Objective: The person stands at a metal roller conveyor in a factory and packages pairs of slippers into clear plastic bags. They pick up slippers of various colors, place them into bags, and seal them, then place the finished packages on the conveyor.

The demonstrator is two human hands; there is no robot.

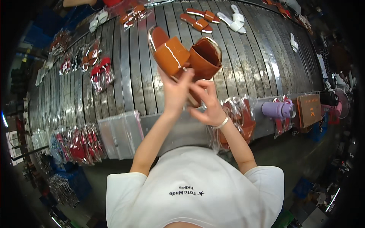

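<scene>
Two brown slide sandals are held up over the slatted conveyor in front of me. The left sandal [172,53] shows its wide strap with a pale squiggle and a shiny edge round its toe. Its mate [207,62] is tilted beside it, so I look into the strap opening. My left hand [174,89] is closed around the pair low down, its fingers partly hidden and slightly blurred. Close by on the right, my right hand [208,104] has curved fingers and thumb apart around the heel end; whether it touches the sandals is unclear.
Beyond lie brown slides [197,21] and white slides [232,19]; red bagged sandals [102,74] are farther left. Along the near ledge are clear plastic bags [121,135], bagged brown sandals [239,121], a purple bottle [278,109] and a brown box [308,110].
</scene>
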